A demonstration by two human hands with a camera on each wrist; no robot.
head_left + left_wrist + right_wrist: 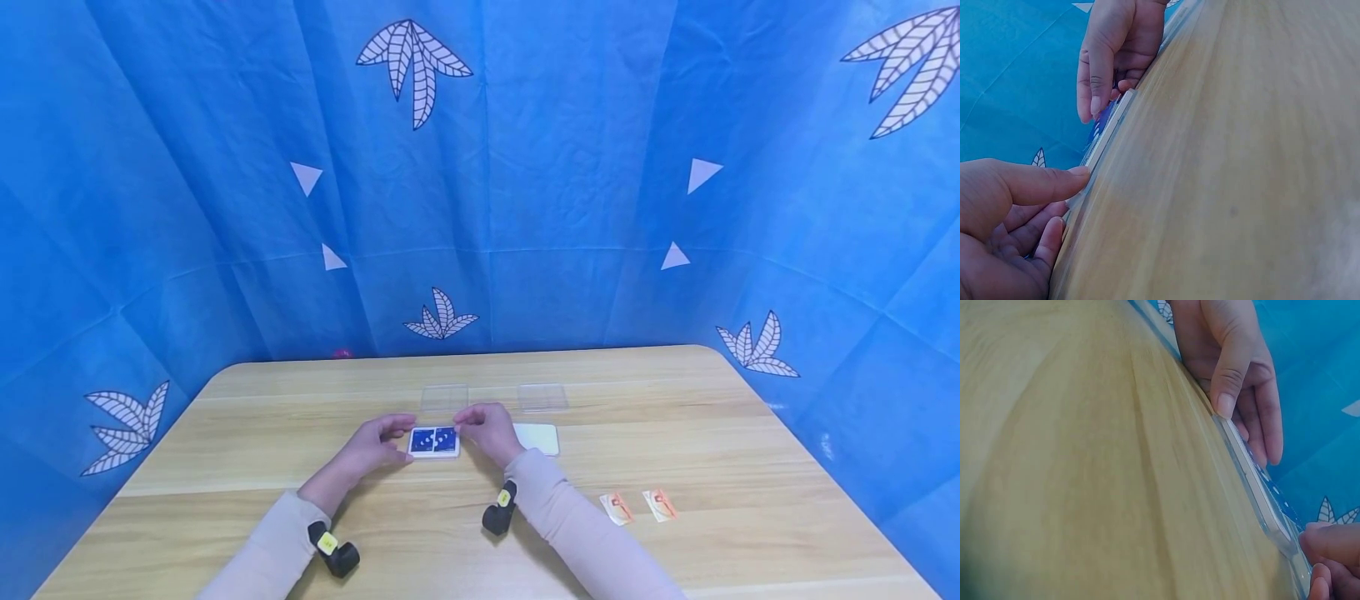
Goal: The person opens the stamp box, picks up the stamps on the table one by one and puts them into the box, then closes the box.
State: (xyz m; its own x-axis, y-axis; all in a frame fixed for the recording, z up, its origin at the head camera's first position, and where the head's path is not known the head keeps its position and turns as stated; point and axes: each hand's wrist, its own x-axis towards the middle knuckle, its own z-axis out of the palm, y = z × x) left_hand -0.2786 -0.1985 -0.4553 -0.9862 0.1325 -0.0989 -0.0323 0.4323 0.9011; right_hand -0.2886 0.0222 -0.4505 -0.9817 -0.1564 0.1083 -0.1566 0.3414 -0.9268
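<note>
A shallow white case (435, 456) with two blue-and-white patterned cards (422, 440) side by side on top lies on the wooden table. My left hand (371, 443) holds the case's left end, thumb at the near corner and fingers at the far one. At the right end, my right hand (486, 427) pinches the edge of the right blue card (446, 438) between thumb and forefinger. In the right wrist view only the curled fingertips of this hand (1335, 550) show, close above the case's end (1279, 534). The left wrist view shows both hands over the case edge.
A second white case (538, 438) lies right of the right hand, partly hidden by it. Behind are two clear plastic lids (445, 397), (543, 397). Two orange-and-white cards (617, 508), (660, 505) lie at the near right. A blue curtain (480, 208) hangs behind the table (300, 392).
</note>
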